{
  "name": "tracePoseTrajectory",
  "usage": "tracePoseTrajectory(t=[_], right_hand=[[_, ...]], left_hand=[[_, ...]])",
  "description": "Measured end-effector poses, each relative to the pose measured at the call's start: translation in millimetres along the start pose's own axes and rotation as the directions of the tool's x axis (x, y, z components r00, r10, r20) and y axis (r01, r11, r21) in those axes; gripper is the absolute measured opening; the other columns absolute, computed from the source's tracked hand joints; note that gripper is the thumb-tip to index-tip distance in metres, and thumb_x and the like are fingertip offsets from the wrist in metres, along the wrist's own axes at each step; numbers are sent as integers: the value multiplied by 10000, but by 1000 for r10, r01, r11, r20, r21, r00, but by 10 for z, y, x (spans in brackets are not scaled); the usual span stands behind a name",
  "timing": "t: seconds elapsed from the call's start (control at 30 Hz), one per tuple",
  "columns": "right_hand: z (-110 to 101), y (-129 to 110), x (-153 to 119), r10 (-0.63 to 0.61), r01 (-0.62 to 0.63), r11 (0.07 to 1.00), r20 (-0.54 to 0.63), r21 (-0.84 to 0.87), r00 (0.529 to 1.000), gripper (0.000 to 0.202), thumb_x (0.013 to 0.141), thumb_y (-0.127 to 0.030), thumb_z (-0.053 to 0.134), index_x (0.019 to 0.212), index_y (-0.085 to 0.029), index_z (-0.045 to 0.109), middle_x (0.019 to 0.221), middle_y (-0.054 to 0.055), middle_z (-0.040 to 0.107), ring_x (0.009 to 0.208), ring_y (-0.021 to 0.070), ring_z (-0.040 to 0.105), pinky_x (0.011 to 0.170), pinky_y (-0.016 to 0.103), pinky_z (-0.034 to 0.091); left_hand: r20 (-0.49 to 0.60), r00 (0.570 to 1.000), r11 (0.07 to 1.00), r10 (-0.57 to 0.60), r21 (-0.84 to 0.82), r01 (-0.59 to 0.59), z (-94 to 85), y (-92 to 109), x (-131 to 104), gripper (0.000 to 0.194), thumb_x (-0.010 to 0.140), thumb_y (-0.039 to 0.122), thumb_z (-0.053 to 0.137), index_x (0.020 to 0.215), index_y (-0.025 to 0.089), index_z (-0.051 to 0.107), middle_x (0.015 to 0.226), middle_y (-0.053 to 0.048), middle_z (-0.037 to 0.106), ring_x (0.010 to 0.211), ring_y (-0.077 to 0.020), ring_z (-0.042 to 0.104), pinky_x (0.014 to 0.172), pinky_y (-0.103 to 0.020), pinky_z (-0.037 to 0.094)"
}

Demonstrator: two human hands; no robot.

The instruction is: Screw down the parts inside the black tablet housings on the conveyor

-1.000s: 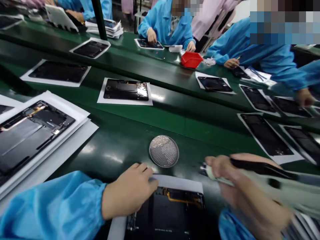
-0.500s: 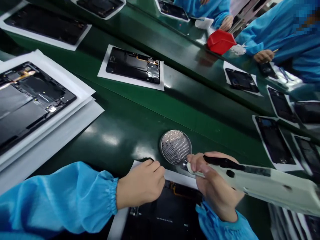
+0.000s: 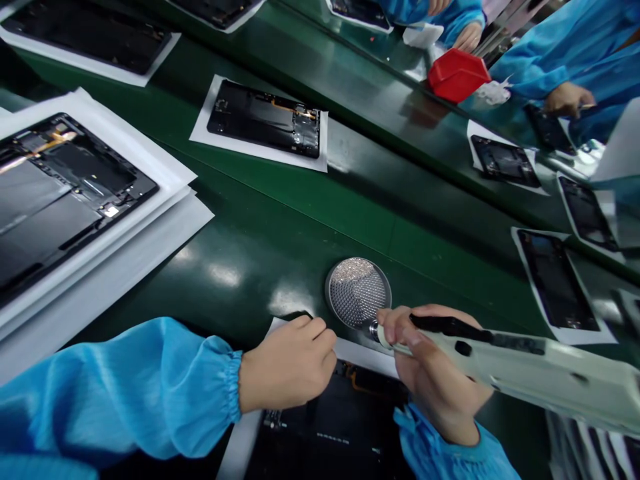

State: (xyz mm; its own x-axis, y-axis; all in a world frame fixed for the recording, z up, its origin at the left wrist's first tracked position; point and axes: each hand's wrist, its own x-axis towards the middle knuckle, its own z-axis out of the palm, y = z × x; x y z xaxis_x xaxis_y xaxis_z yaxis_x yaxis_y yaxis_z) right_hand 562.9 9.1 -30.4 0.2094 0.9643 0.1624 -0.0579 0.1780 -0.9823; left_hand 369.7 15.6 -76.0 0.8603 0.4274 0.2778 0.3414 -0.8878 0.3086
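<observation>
My right hand [image 3: 435, 367] is wrapped round a pale green electric screwdriver [image 3: 560, 373], whose tip end points left at a round dish [image 3: 359, 293] with a perforated, dimpled surface holding small screws. My left hand [image 3: 293, 363] is closed over the top edge of a black device [image 3: 330, 433] that lies on white paper; what its fingers hold, if anything, is hidden. The driver's tip is at the dish's lower right rim.
Stacked white sheets with an open device [image 3: 60, 193] stand at the left. Another opened device [image 3: 265, 120] lies beyond the dish. More devices [image 3: 557, 280] are at the right. Across the green bench [image 3: 400, 240] are a red bin [image 3: 457, 75] and co-workers' hands [image 3: 567, 100].
The view has shifted slightly. My hands and the driver keep about the same places by the dish. At the far right, a co-worker's hand has moved and a white sheet now shows.
</observation>
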Motion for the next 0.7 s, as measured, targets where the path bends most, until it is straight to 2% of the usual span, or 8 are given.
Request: tracePoseTrajectory(t=[0.2,0.3,0.5,0.6,0.7], right_hand=[[-7,57,-12,19,-19,1000,-2,-19,1000,237,816,-114,661,1013,-246,675,617,-22,596,600,183,579,743,465,527],[-19,-36,-10,-15,15,1000,-2,-22,1000,253,818,-124,680,1039,-246,686,623,-19,611,605,173,577,758,454,522],[-85,-399,-173,-42,43,999,-91,13,995,231,796,-208,766,1009,-277,713,593,-33,582,588,147,544,721,404,526],[-87,-417,-312,-52,52,999,-109,-3,993,231,794,-191,762,1003,-282,722,597,-28,589,637,161,573,738,411,532],[-41,-329,-399,-89,86,996,-129,-25,988,228,792,-159,747,984,-282,728,612,-19,613,651,173,588,704,404,537]], left_hand=[[-32,999,999,-27,22,27,19,14,7,139,878,97,523,755,138,572,770,-67,512,715,-214,469,590,-351,373],[-56,998,999,-26,45,29,42,10,14,179,912,89,493,755,139,565,774,-65,512,716,-217,473,590,-352,383],[45,999,994,-12,106,7,70,-42,-16,142,888,46,468,836,109,584,836,-100,525,752,-235,476,617,-352,422],[65,997,994,-37,106,30,84,-68,-20,138,867,40,466,828,113,576,839,-106,517,766,-245,470,631,-363,437],[63,998,999,-32,18,31,104,-94,12,153,891,52,450,834,111,578,874,-112,528,787,-238,471,667,-367,455]])
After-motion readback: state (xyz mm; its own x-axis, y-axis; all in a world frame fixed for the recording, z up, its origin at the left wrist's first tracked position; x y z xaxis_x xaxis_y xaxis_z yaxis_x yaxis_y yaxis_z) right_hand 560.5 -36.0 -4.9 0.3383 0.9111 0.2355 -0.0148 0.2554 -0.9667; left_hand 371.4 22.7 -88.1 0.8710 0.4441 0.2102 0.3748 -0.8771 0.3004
